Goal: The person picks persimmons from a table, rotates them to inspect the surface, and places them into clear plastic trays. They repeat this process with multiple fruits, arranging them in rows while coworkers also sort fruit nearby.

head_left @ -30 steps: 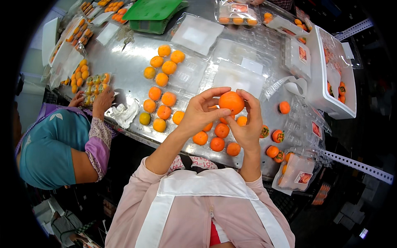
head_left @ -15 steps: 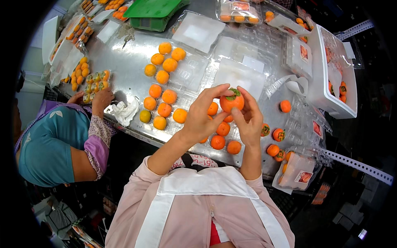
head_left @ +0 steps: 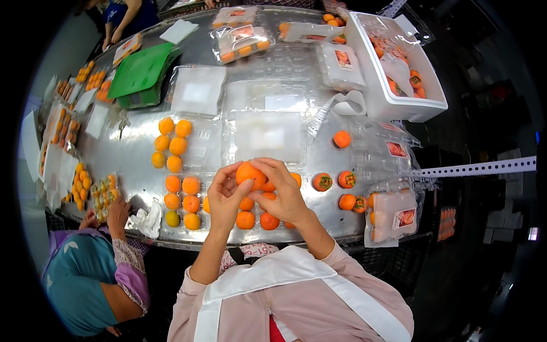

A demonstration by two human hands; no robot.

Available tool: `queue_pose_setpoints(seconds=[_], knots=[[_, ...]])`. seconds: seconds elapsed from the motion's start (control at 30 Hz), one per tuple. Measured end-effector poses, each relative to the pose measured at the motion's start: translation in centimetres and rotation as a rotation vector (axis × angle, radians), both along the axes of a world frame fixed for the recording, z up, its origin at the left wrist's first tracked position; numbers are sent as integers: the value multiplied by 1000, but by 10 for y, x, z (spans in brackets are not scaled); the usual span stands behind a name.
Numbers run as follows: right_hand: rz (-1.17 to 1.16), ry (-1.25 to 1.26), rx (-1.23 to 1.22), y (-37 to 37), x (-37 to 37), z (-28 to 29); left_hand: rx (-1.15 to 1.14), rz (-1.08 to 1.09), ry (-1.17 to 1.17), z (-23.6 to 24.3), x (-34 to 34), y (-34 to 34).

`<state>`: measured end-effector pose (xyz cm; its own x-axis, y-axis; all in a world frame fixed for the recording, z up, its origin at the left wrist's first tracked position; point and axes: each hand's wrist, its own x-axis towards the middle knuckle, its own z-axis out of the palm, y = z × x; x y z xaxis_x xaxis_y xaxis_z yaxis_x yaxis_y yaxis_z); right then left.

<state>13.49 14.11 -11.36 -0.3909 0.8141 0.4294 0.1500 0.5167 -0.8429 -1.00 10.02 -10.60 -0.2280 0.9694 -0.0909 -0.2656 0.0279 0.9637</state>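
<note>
Between my two hands is an orange persimmon (head_left: 251, 175), its smooth side showing and its leafy top out of sight. My left hand (head_left: 227, 194) curls round its left side, thumb across the front. From the right, the fingers of my right hand (head_left: 286, 194) touch it, with that thumb just below. Under and behind the hands, more persimmons (head_left: 245, 220) lie in clear plastic trays, some partly hidden. To the left, clear trays (head_left: 200, 139) hold rows of yellower persimmons (head_left: 178, 146). Several loose persimmons with green leafy tops (head_left: 322, 182) lie to the right.
On the metal table (head_left: 137, 148) are a green container (head_left: 139, 77), clear packs with white liners (head_left: 198, 90) and a crumpled white cloth (head_left: 145, 220). A white foam box (head_left: 419, 111) of persimmons stands far right, a filled pack (head_left: 393, 216) near right. A co-worker (head_left: 91, 273) handles a fruit tray at left.
My view has swung, shifting the scene across the picture. The persimmon has been turned in my hands: its green top faced me before, and now bare orange skin does.
</note>
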Motion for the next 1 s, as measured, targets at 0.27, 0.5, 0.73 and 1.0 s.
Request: queue_pose_setpoints(seconds=[0.27,0.5,0.73,1.0], knots=[[-65,263,-373,0,19,-28,-84,-116,86,4,5,1],[-75,927,-933,6,95,-54,-141,-102,121,-44,-27,-35],[-539,158,-596,14,133,-77,-292,170,131,-69,-66,-101],[-542,-768,-233,69,145,-126,-342,269,69,-84,-71,-148]])
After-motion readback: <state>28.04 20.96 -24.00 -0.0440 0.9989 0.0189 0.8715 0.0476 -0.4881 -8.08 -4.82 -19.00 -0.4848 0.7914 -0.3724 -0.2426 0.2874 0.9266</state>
